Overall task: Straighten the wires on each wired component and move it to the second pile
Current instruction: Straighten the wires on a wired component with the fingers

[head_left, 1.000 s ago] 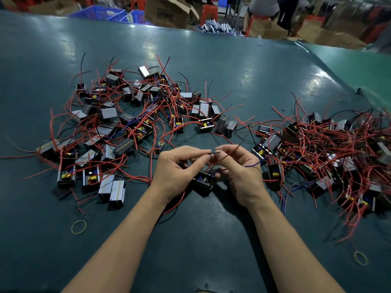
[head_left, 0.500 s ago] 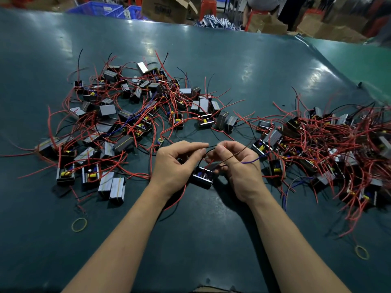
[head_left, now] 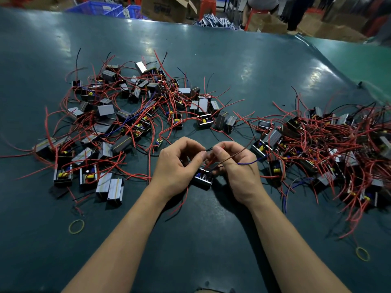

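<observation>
A wide table [head_left: 211,66] is covered in a dark green glossy sheet, on which overhead light is reflected in pale patches. A brighter green surface [head_left: 359,60] is seen at the far right corner. Beyond the far edge, blue plastic crates [head_left: 99,8], an open cardboard box [head_left: 163,7], further brown boxes [head_left: 330,28], a red stool [head_left: 206,6] and a heap of small white-and-blue packs [head_left: 215,21] are set on the floor, and a seated person [head_left: 262,2] is partly seen there.
</observation>
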